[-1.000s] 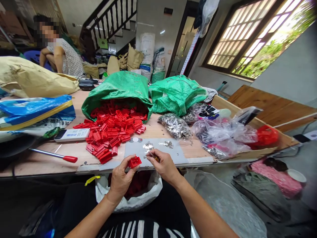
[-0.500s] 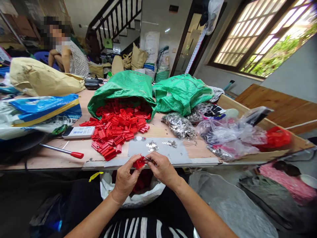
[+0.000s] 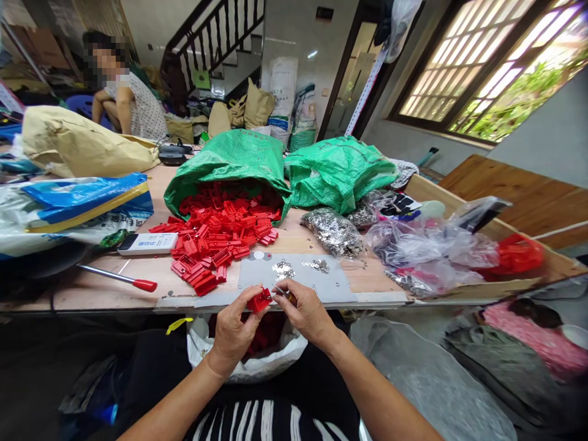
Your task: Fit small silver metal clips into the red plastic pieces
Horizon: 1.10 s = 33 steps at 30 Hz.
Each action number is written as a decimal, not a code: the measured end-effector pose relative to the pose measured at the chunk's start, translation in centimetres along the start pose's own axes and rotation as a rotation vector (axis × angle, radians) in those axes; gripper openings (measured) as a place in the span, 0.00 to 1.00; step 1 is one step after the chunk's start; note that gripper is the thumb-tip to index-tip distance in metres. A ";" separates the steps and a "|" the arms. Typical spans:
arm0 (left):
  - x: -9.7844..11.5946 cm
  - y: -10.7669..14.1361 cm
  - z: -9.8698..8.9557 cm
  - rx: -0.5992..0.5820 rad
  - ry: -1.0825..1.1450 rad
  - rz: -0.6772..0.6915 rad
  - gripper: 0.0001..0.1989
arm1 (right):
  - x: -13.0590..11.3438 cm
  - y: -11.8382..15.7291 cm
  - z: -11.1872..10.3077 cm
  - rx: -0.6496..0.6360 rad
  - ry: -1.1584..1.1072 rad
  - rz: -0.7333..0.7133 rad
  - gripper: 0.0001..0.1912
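The left hand (image 3: 233, 331) clamps a red plastic housing (image 3: 260, 300) between its fingers, near the front edge of the bench (image 3: 294, 240). The right hand (image 3: 307, 311) grasps a thin-shafted tool (image 3: 290, 297), tip beside the housing

One camera on my head faces forward and down, near my hands (image 3: 233, 331), with stairs (image 3: 229, 65) farther off.

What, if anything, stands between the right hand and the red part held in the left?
Nothing visible blocks the gap; only the slim tool held by the right hand points toward the red part.
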<state>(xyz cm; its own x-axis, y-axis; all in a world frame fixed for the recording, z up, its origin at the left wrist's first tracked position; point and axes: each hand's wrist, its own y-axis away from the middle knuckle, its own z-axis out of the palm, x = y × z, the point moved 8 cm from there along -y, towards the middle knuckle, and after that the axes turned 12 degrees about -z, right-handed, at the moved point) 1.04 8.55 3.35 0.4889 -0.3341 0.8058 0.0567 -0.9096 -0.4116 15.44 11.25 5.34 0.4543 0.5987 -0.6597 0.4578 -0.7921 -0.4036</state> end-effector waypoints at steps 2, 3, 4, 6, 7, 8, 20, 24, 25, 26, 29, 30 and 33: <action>0.0 -0.1 -0.1 -0.006 0.005 -0.016 0.17 | -0.2 0.1 0.0 -0.013 -0.037 -0.005 0.05; 0.0 -0.1 -0.1 -0.016 0.008 -0.023 0.17 | -0.4 0.1 0.1 -0.035 -0.058 -0.023 0.06; 0.0 -0.2 -0.1 -0.030 0.011 -0.029 0.17 | -0.6 0.1 0.3 -0.064 -0.074 -0.045 0.08; 0.1 -0.2 0.0 -0.067 0.025 -0.033 0.17 | -0.8 0.2 0.6 -0.121 -0.087 -0.081 0.09; 0.2 -0.2 0.0 -0.083 0.033 -0.034 0.17 | -0.9 0.2 0.6 -0.140 -0.089 -0.090 0.09; 0.3 -0.2 0.0 -0.095 0.040 -0.035 0.17 | -0.8 0.2 0.7 -0.151 -0.093 -0.094 0.08; 0.6 -0.2 -0.2 -0.086 0.002 -0.047 0.16 | -0.4 0.3 0.0 -0.072 -0.087 -0.014 0.01; 1.0 -0.1 -0.4 -0.059 -0.031 -0.013 0.16 | -0.9 0.2 -0.2 -0.057 -0.033 -0.041 0.03; 1.1 -0.1 -0.4 -0.056 -0.038 0.001 0.16 | -1.0 0.2 -0.2 -0.054 -0.023 -0.052 0.05; 1.2 0.0 -0.3 -0.053 -0.043 0.016 0.16 | -1.1 0.2 -0.2 -0.051 -0.015 -0.062 0.07; 1.3 0.3 -0.2 -0.054 -0.054 0.048 0.17 | -1.4 0.1 -0.2 -0.051 -0.001 -0.084 0.10; 1.3 0.3 -0.2 -0.053 -0.055 0.052 0.17 | -1.4 0.1 -0.1 -0.052 0.002 -0.091 0.10; 1.2 0.5 -0.2 -0.058 -0.054 0.050 0.17 | -1.6 0.1 0.0 -0.052 0.006 -0.111 0.11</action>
<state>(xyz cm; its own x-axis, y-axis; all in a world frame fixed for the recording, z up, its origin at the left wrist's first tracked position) 1.53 7.67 4.20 0.5362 -0.3671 0.7601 -0.0189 -0.9055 -0.4239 14.81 10.23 6.35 0.4030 0.6834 -0.6087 0.5446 -0.7136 -0.4407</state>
